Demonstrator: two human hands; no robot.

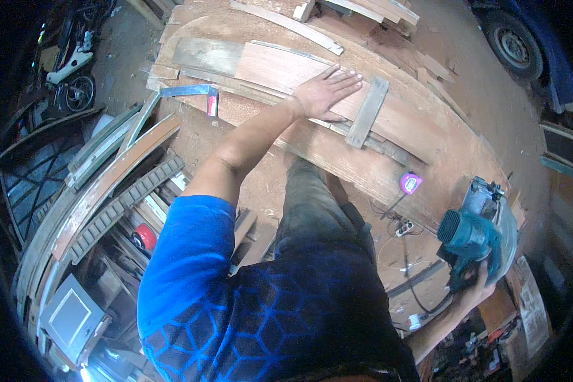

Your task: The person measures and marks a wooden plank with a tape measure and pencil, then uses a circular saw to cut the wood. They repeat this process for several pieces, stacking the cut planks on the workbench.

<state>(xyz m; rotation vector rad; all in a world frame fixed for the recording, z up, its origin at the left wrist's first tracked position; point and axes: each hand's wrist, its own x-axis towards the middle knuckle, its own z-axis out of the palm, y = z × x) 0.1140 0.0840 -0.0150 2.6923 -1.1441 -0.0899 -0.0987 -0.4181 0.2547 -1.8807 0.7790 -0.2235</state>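
My left hand [328,92] lies flat with fingers spread, palm down on a reddish wooden board [274,67] on the sawdust-covered workbench. Just right of its fingers, a short grey wood strip [368,113] lies crosswise over the board. My right hand [481,283] grips the rear handle of a teal circular saw [474,232] at the bench's right end; the saw's underside contact is hidden. A purple tape measure [410,183] sits near the bench's front edge. At the left end of the bench, a blue square [188,91] with a red patch overhangs the edge.
Long planks [108,191] are stacked at the left, with a red round object [144,237] among them. A power strip [403,228] and cords lie on the floor below the bench. A motorbike [76,70] and a vehicle's wheel [514,48] stand farther off.
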